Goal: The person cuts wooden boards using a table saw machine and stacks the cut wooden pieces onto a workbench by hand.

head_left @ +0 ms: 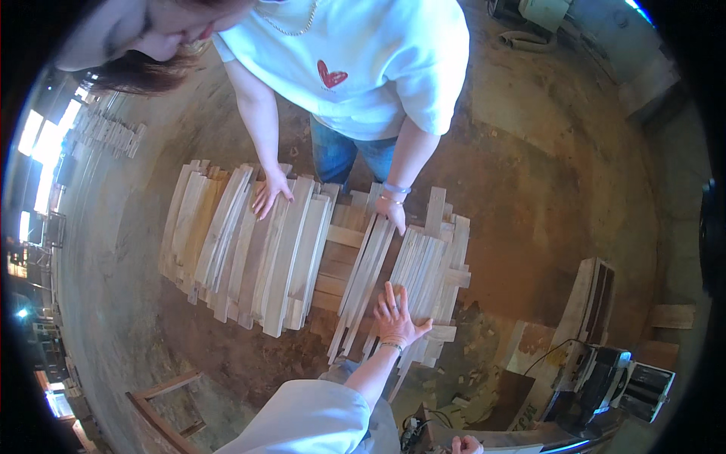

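Pale wooden slats lie side by side in two groups, a left one (295, 257) and a right one (428, 265), across crosswise boards (339, 265). My left hand (398, 321) rests on the right group with its fingers spread. At the lower edge, my right hand (466, 446) shows only in part, fingers curled; what they hold, if anything, is hidden. Across from me, a co-worker's one hand (274, 193) rests on the left group and their other hand (391, 213) touches slat ends on the right.
The co-worker (340, 91) stands at the far side of the slats. A wooden frame (162, 390) lies at lower left. A machine with a black housing (605, 386) and a long board (575, 303) are at lower right. More stacked wood (113, 130) is at upper left, on the floor.
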`<move>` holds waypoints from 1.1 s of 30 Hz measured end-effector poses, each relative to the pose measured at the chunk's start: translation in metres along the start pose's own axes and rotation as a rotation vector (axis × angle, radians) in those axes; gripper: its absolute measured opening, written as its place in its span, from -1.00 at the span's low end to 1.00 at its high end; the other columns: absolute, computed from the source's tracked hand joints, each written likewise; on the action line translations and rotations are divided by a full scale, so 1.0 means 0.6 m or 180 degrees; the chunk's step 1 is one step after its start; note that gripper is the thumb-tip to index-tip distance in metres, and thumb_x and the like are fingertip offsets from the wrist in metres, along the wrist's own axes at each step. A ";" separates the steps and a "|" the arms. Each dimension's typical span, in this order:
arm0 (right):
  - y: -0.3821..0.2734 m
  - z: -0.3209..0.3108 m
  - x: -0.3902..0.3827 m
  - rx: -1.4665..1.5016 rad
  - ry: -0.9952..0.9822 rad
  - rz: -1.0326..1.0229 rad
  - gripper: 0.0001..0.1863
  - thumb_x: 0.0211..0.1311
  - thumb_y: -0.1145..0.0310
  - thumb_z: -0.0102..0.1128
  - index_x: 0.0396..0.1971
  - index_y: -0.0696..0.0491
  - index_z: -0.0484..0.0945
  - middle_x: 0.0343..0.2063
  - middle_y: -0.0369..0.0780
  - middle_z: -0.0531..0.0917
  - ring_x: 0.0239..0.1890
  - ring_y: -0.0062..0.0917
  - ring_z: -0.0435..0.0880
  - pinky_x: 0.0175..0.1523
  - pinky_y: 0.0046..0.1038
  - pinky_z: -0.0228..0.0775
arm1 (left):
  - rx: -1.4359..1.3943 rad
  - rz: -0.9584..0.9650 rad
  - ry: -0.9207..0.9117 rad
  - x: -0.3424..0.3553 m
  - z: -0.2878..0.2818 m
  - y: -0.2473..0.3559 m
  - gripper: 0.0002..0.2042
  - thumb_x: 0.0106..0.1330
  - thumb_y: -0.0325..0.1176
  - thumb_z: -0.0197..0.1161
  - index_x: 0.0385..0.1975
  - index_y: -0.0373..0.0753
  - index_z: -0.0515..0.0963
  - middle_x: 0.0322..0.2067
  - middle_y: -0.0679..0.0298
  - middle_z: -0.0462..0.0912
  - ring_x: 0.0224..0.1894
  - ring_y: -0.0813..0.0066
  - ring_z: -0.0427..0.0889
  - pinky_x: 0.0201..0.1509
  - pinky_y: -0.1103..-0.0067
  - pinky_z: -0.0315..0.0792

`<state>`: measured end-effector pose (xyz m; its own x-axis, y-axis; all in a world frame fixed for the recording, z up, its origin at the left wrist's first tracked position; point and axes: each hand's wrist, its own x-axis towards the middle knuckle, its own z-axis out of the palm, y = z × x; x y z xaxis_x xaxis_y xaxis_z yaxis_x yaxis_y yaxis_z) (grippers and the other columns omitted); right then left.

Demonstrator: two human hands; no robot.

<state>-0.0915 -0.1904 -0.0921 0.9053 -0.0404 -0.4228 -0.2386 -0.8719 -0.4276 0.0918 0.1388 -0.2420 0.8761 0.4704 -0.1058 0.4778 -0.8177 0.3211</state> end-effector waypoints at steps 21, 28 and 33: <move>-0.011 -0.003 0.010 -0.0026 0.0104 -0.0100 -0.63 0.09 0.13 0.42 -0.42 0.19 0.68 -0.51 -0.02 0.69 -0.46 -0.16 0.68 -0.31 -0.25 0.51 | 0.0122 -0.0015 0.0004 0.009 -0.005 0.002 0.19 -0.10 0.38 0.33 0.45 -0.19 -0.11 0.46 -0.13 -0.25 0.38 -0.22 0.02 0.32 -0.01 0.08; -0.013 0.006 -0.008 0.0003 0.0305 0.0068 -0.62 0.08 0.11 0.42 -0.40 0.19 0.70 -0.45 -0.02 0.72 -0.38 -0.15 0.71 -0.22 -0.26 0.55 | 0.0014 -0.0064 -0.0037 -0.007 -0.001 0.000 0.20 -0.07 0.39 0.30 0.47 -0.18 -0.15 0.47 -0.13 -0.26 0.40 -0.23 0.01 0.35 -0.06 0.03; -0.001 0.024 -0.008 -0.0287 0.0248 0.0071 -0.61 0.08 0.07 0.41 -0.39 0.17 0.71 -0.44 -0.01 0.72 -0.34 -0.15 0.72 -0.19 -0.23 0.56 | 0.0009 -0.0162 -0.0321 -0.010 -0.012 -0.011 0.20 -0.06 0.40 0.29 0.47 -0.17 -0.17 0.47 -0.13 -0.28 0.42 -0.25 -0.03 0.35 -0.08 0.01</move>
<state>-0.1009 -0.1826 -0.1011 0.9255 -0.0951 -0.3665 -0.2297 -0.9105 -0.3438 0.0831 0.1435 -0.2368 0.8526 0.4757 -0.2162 0.5220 -0.7945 0.3103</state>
